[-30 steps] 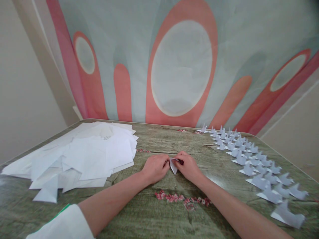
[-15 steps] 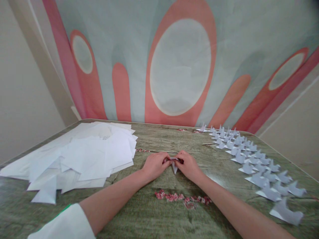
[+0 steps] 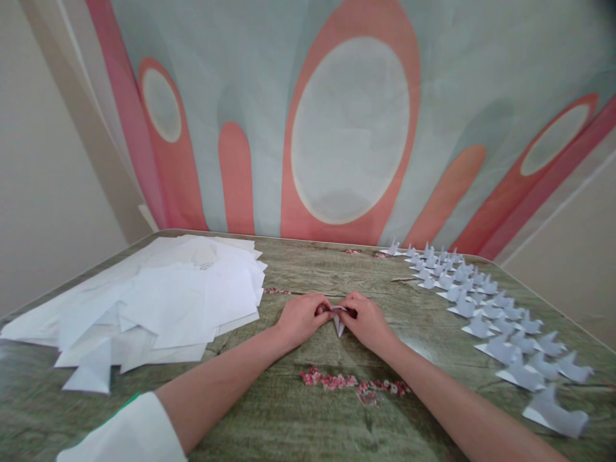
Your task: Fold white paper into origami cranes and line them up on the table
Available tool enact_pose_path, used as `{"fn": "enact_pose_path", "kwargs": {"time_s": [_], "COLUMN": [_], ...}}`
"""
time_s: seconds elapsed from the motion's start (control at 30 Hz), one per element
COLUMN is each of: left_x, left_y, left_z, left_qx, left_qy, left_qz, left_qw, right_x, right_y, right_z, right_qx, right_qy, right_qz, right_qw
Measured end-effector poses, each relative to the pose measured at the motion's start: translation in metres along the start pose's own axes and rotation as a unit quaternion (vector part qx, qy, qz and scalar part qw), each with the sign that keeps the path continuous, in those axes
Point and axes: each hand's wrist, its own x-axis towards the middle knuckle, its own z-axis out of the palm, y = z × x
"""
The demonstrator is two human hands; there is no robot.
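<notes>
A small piece of folded white paper [image 3: 339,325] is pinched between both hands above the middle of the table, one point of it hanging downward. My left hand [image 3: 304,318] grips its left side with thumb and fingers closed. On the other side my right hand [image 3: 366,319] pinches it in the same way. The fingers cover most of the paper, so its full shape is hidden.
Loose white paper sheets [image 3: 183,301] lie in a spread pile on the left. Several folded white paper birds [image 3: 500,346] stand in rows along the right. The wood-patterned table [image 3: 269,423] has printed pink flowers and meets a patterned backdrop [image 3: 264,77].
Both hands keep their pinch on the folded paper with hardly any movement. The whole view has shifted very slightly.
</notes>
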Motion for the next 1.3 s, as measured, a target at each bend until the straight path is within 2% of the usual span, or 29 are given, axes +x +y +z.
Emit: {"fn": "enact_pose_path", "kwargs": {"time_s": [0.7,0.97,1.3], "left_x": [-0.003,-0.004,-0.003], "left_y": [0.004,0.007,0.008], "left_z": [0.001,0.000,0.000], "left_qx": [0.012,0.014,0.002], "left_qy": [0.045,0.049,0.041], "left_qz": [0.006,0.006,0.017], "left_qw": [0.999,0.999,0.999], "right_x": [-0.006,-0.007,-0.007], "right_y": [-0.012,-0.009,-0.016], "right_z": [-0.005,-0.002,-0.006], "right_qx": [-0.063,-0.054,-0.032], "right_qy": [0.021,0.045,0.048], "right_qz": [-0.015,0.038,0.044], "right_qw": [0.998,0.997,0.997]}}
